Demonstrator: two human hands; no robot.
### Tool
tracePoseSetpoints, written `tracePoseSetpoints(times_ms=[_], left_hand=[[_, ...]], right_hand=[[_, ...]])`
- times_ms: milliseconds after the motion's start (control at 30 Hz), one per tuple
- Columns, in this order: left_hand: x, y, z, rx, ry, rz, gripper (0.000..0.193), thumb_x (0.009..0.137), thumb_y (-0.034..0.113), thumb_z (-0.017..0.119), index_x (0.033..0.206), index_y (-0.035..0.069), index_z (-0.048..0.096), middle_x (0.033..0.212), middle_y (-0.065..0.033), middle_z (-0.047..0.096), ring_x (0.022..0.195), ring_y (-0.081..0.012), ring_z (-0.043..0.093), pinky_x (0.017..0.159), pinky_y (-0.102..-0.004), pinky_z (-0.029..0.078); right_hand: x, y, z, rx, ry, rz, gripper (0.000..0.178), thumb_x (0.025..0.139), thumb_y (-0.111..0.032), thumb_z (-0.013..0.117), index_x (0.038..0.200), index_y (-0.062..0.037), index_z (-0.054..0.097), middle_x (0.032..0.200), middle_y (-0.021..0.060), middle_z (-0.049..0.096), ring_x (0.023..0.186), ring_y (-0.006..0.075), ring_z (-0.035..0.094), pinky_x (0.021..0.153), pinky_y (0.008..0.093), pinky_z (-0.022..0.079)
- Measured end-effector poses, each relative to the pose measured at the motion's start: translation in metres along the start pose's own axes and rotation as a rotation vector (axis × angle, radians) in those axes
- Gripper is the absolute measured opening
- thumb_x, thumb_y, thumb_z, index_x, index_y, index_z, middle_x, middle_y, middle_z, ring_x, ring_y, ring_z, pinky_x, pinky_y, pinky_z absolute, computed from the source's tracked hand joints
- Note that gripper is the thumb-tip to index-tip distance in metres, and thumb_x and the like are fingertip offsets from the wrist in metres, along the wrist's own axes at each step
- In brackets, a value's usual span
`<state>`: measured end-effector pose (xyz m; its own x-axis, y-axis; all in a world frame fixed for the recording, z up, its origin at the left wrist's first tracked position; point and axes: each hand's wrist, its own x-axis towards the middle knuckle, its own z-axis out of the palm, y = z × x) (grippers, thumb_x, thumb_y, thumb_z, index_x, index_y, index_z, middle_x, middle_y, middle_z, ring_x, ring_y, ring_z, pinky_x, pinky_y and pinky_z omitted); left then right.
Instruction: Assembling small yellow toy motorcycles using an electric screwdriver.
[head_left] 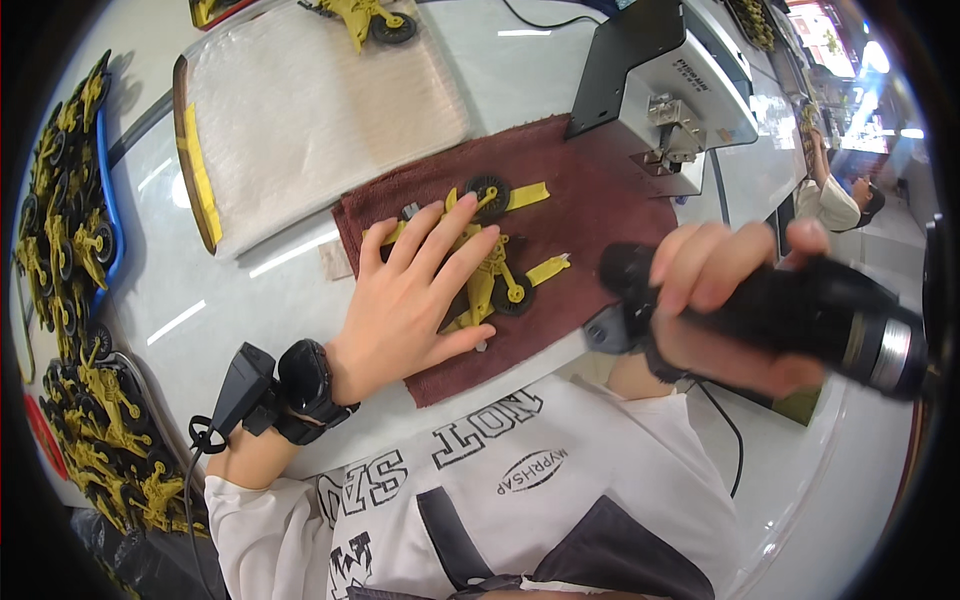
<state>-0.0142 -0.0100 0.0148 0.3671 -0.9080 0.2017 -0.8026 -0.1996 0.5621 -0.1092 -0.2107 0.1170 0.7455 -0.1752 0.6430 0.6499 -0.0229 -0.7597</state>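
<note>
My left hand (405, 290) lies with its fingers spread over a yellow toy motorcycle part (485, 285) with black wheels, pressing down on it. Part of the toy is hidden under the palm and fingers. It rests on a maroon cloth (590, 165). Yellow strips stick out to the right beside each wheel. Off to the right, my right hand (725, 290) is raised above the table, wrapped round a thick black cylindrical hand tool (830, 310) with a silver ring at one end. Motion blurs this hand and the tool.
A white machine (690, 100) with a metal fixture stands at the back right. A pad wrapped in clear plastic (320, 110) lies at the back left, another yellow toy (360, 20) on it. Trays at the left, one with a blue rim (115, 220), hold many toys. A person (835, 200) sits far right.
</note>
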Motion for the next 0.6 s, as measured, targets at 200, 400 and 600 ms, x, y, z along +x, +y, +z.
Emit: tracePoseSetpoints(times_ms=[200, 400, 600], left_hand=[[-0.002, -0.003, 0.003, -0.023, 0.047, -0.008, 0.082, 0.062, 0.042, 0.074, 0.129, 0.008, 0.041, 0.141, -0.0123, 0.033, 0.123, -0.0283, 0.037, 0.097, -0.0460, 0.027], [-0.004, -0.005, 0.004, -0.009, 0.031, -0.003, 0.082, 0.066, 0.046, 0.070, 0.131, 0.007, 0.039, 0.142, -0.0125, 0.033, 0.124, -0.0295, 0.037, 0.098, -0.0477, 0.025], [-0.003, -0.004, 0.001, -0.012, 0.033, -0.004, 0.081, 0.064, 0.044, 0.071, 0.129, 0.007, 0.040, 0.141, -0.0125, 0.034, 0.124, -0.0294, 0.037, 0.098, -0.0473, 0.025]], right_hand=[[-0.023, 0.017, 0.020, 0.064, -0.059, 0.034, 0.089, 0.078, -0.064, 0.055, 0.130, -0.0005, 0.022, 0.077, 0.0145, 0.056, 0.054, 0.0250, 0.055, 0.056, 0.0390, 0.045], [-0.026, 0.017, 0.008, 0.171, -0.173, 0.202, 0.092, 0.066, -0.021, 0.080, 0.132, -0.0019, 0.020, 0.088, 0.0186, 0.057, 0.075, 0.0280, 0.058, 0.071, 0.0401, 0.047], [-0.026, 0.018, 0.007, 0.175, -0.295, 0.283, 0.089, 0.061, 0.004, 0.078, 0.132, -0.0063, 0.025, 0.094, 0.0198, 0.056, 0.081, 0.0283, 0.057, 0.077, 0.0416, 0.044]])
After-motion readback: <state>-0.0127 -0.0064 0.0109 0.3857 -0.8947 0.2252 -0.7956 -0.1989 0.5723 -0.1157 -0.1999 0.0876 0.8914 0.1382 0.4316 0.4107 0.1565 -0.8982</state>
